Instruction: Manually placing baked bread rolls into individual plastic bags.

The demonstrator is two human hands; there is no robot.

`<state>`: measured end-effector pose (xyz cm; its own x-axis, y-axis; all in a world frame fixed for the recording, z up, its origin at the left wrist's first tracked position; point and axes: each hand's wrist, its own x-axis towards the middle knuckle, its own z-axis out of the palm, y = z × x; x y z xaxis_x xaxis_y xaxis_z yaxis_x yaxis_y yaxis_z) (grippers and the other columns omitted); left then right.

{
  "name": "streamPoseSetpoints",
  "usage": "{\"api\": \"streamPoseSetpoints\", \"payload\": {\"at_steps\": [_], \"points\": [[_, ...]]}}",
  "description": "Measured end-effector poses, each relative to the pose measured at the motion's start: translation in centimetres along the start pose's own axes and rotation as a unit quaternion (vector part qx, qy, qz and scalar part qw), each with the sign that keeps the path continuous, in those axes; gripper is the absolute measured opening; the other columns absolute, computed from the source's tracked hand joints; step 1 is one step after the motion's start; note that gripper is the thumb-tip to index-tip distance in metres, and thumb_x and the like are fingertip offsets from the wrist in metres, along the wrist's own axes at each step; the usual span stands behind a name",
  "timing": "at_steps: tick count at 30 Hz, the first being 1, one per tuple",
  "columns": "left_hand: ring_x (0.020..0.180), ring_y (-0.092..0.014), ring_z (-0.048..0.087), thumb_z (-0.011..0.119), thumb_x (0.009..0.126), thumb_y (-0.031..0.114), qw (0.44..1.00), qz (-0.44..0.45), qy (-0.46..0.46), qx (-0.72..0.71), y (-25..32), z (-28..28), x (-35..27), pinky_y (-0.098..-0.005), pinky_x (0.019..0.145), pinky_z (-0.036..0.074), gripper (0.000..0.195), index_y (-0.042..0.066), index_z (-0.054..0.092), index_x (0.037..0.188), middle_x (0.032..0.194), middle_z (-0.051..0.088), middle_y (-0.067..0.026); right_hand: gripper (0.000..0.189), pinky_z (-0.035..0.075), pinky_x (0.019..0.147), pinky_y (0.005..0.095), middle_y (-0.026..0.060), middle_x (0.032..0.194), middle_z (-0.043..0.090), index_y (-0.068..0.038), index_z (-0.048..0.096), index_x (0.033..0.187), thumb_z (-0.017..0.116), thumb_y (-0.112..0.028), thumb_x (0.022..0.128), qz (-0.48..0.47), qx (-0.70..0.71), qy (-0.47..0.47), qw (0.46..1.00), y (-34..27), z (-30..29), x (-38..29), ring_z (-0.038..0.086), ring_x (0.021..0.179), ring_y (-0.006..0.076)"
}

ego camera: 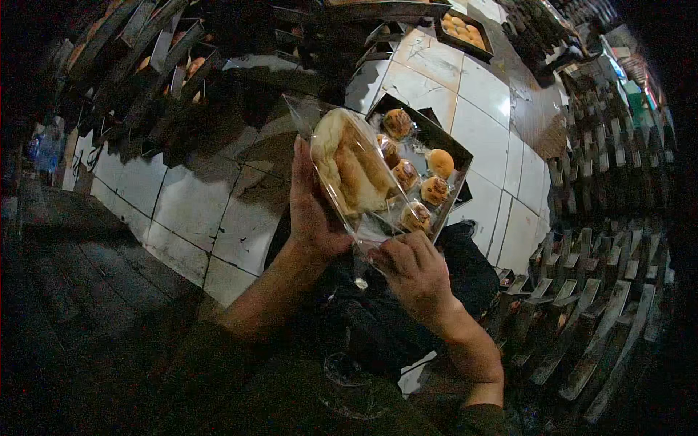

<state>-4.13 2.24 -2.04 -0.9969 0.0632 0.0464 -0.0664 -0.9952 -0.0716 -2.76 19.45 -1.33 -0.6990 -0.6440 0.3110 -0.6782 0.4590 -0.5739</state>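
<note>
A pale, golden-topped loaf of bread (354, 163) lies inside a clear plastic bag (373, 231), held up before me. My left hand (312, 210) supports the bagged loaf from its left side and from below. At the lower end, the fingers of my right hand (417, 267) pinch the bag's gathered plastic. Just beyond the loaf sits a dark rectangular tray (461, 155) holding several small round buns, among them a plain golden bun (440, 163) and a bun with dark marks on top (397, 123). The loaf hides the tray's left part.
White floor tiles (480, 136) spread around the tray. Another dark tray of golden buns (462, 31) rests farther off at the top. Stacked dark trays (594, 305) line the right side, and more stacked trays (158, 54) with bread stand at the upper left.
</note>
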Motion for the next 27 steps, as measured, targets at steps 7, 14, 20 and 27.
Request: {"api": "streamPoseSetpoints", "payload": {"at_steps": [7,14,20,27], "points": [[0.107,-0.030,0.047,0.038,0.081,0.063,0.944,0.137,0.183,0.236,0.8,0.4,1.2,-0.0472,0.088,0.042,0.068,0.011,0.039,0.124,0.118,0.045,-0.0136,0.022,0.044,0.071,0.0352,0.0124,0.092,0.054,-0.005,0.050,0.096,0.055,-0.014,0.077,0.046,-0.141,-0.228,0.962,-2.1,-2.8,-0.1,0.056,0.085,0.0287],[0.116,-0.030,0.042,0.038,0.078,0.067,0.958,-0.140,0.218,0.125,-4.2,0.2,-4.9,-0.0528,0.092,0.036,0.078,0.011,0.029,0.132,0.128,0.038,-0.0161,0.066,0.040,0.090,0.0360,0.0125,0.124,0.041,-0.004,0.038,0.120,0.075,-0.020,0.067,0.093,0.246,0.107,0.959,4.0,1.3,1.3,0.050,0.105,0.0231],[0.104,-0.024,0.049,0.054,0.086,0.031,0.780,-0.209,0.228,0.544,0.3,1.4,-9.5,-0.0352,0.088,0.040,0.051,0.002,0.036,0.124,0.116,0.046,-0.0159,0.041,0.042,0.079,0.0301,0.0113,0.100,0.051,0.000,0.042,0.113,0.056,-0.028,0.086,0.378,0.461,0.098,0.797,6.6,12.2,0.4,0.051,0.091,0.0189],[0.082,-0.026,0.055,0.056,0.085,0.023,0.500,-0.018,0.298,0.813,6.3,-9.1,-2.1,-0.0361,0.073,0.044,0.029,-0.003,0.054,0.096,0.088,0.057,-0.0120,0.031,0.039,0.066,0.0278,0.0073,0.071,0.051,0.006,0.057,0.087,0.048,-0.023,0.090,0.436,0.273,0.063,0.855,6.7,14.4,2.0,0.045,0.070,0.0138]]}}
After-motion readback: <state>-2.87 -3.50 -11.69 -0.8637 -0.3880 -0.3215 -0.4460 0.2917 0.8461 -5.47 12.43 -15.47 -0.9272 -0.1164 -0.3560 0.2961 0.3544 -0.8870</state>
